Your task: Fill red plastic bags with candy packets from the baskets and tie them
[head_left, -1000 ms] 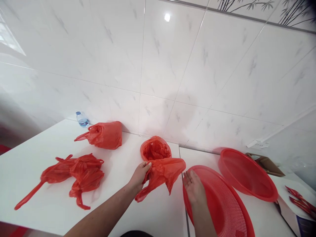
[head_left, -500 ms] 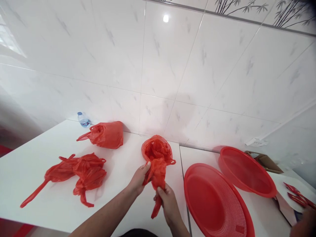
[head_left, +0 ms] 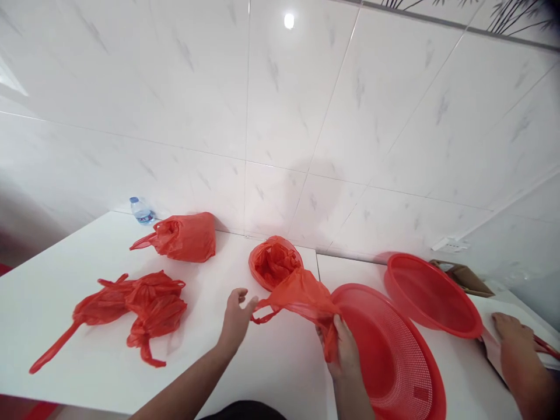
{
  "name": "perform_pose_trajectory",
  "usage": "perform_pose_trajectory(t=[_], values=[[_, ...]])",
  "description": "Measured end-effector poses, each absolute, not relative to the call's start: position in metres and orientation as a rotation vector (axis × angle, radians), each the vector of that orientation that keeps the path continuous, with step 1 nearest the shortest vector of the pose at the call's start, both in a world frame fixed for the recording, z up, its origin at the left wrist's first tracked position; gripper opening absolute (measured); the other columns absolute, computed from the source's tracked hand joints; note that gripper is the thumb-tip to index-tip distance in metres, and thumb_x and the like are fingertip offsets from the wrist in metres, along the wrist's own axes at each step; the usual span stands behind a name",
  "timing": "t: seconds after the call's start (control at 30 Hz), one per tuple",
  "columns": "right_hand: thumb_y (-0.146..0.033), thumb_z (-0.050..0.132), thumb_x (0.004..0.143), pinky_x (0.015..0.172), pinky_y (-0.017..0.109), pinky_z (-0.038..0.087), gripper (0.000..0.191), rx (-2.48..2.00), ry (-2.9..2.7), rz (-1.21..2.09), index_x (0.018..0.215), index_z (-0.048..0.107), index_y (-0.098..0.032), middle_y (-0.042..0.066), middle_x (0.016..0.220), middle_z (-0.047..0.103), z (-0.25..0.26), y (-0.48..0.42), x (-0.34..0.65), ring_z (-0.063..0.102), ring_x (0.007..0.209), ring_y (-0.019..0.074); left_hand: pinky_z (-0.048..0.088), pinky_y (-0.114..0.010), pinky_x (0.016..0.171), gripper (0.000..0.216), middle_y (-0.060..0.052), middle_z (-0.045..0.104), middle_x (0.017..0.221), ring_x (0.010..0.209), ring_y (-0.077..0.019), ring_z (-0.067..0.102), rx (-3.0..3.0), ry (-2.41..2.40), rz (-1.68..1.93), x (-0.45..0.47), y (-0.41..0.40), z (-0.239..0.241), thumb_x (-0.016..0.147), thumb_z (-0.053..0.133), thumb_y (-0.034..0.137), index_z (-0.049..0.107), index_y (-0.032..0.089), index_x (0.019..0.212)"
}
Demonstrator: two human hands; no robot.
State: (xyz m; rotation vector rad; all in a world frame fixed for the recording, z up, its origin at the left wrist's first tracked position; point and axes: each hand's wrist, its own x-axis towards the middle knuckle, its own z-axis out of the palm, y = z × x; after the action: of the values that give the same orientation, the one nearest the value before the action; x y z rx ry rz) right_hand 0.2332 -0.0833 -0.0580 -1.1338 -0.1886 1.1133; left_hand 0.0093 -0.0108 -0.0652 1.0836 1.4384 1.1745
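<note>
A thin red plastic bag (head_left: pixel 301 294) stretches out in front of me, its bunched end gripped in my right hand (head_left: pixel 343 350). At the other end, its handle loop hangs beside my left hand (head_left: pixel 238 315), whose fingers are apart and curved; I see nothing held in them. Just behind stands an open red bag (head_left: pixel 258 256) with more crumpled red plastic inside. My right hand is over the edge of a red perforated basket (head_left: pixel 389 350).
Knotted red bags (head_left: pixel 149 309) lie to the left, a filled red bag (head_left: pixel 192 236) and water bottle (head_left: pixel 142 211) behind them. At right are a red basin (head_left: pixel 433 291), a cardboard box (head_left: pixel 464 277) and another person's hand (head_left: pixel 511 329) near red-handled scissors (head_left: pixel 546 348).
My right hand has moved right, drawing the bunched bag out longer. My left hand has let go and shifted left. The other person's hand has come further into view.
</note>
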Motion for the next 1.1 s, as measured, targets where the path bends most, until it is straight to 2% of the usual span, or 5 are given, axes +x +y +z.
perform_pose_trajectory(t=[0.17,0.4,0.63,0.9,1.1], values=[[-0.044,0.073,0.072,0.078,0.030,0.055,0.033,-1.070,-0.319,1.302,0.094,0.065,-0.020,0.005,0.096,0.070,-0.050,-0.085,0.198,0.065,0.090,0.0184,0.038,-0.045,0.101,0.058,-0.012,0.054,0.127,0.118,-0.0294,0.050,1.729,1.165,1.013,0.041,-0.026,-0.074,0.065,0.071,0.025,0.055,0.022,0.120],[-0.053,0.067,0.074,0.059,0.026,0.048,0.035,-1.147,-0.366,1.328,0.073,0.056,-0.020,0.000,0.068,0.058,-0.057,-0.100,0.203,0.053,0.061,0.0128,0.038,-0.026,0.064,0.007,0.000,0.062,0.069,0.070,-0.0180,0.056,1.629,1.217,0.524,0.018,-0.016,-0.087,0.069,0.054,0.017,0.061,0.018,0.069],[-0.063,0.059,0.076,0.058,0.024,0.040,0.044,-1.357,-0.510,1.277,0.071,0.053,-0.019,-0.001,0.066,0.053,-0.082,-0.112,0.214,0.047,0.059,0.0116,0.030,-0.021,0.052,0.018,0.004,0.060,0.063,0.053,-0.0102,0.045,1.339,0.823,0.257,-0.001,-0.018,-0.068,0.073,0.065,0.032,0.061,0.018,0.082],[-0.063,0.048,0.084,0.051,0.025,0.025,0.051,-1.477,-0.774,1.297,0.057,0.042,-0.020,-0.005,0.053,0.038,-0.094,-0.123,0.213,0.029,0.050,0.0087,0.047,-0.022,0.052,0.017,0.000,0.061,0.060,0.052,-0.0123,0.058,0.671,1.085,0.674,0.002,-0.005,-0.089,0.082,0.060,0.024,0.055,0.017,0.068],[-0.055,0.062,0.079,0.061,0.026,0.042,0.040,-1.151,-0.400,1.483,0.070,0.062,-0.016,0.002,0.066,0.061,-0.106,-0.133,0.239,0.053,0.060,0.0126,0.054,-0.024,0.050,0.023,-0.003,0.062,0.058,0.049,-0.0131,0.060,0.159,1.117,0.842,-0.018,0.016,-0.087,0.087,0.047,0.010,0.056,0.013,0.067]])
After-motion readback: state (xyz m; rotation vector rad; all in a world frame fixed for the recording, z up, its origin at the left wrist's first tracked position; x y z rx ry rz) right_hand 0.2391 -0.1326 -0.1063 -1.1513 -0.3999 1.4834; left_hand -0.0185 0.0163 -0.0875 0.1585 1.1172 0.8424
